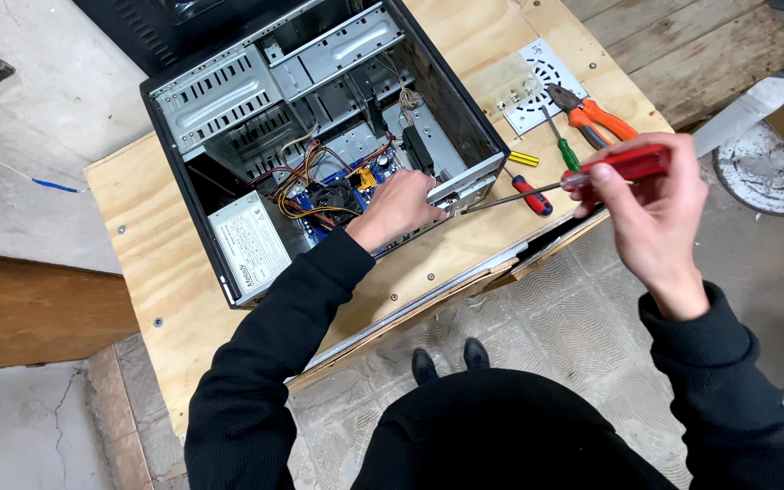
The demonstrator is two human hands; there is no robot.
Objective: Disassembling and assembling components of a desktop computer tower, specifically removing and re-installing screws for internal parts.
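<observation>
Left hand (pixel 398 207) is resting, fingers curled, on the lower edge of the open computer case (pixel 319 136), at centre frame on the plywood table (pixel 165 272). Right hand (pixel 648 204), at 3 o'clock, is gripping a red-handled screwdriver (pixel 592 175), its shaft pointing toward 9 o'clock at the case. Orange pliers (pixel 596 118) are lying at 2 o'clock.

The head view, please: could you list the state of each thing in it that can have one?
Black computer case: side panel off, lying open on the plywood table.
Left hand: resting at the case's edge.
Right hand: gripping a red-handled screwdriver, shaft pointing to the case.
Orange-handled pliers: jaws shut, lying unused.
</observation>
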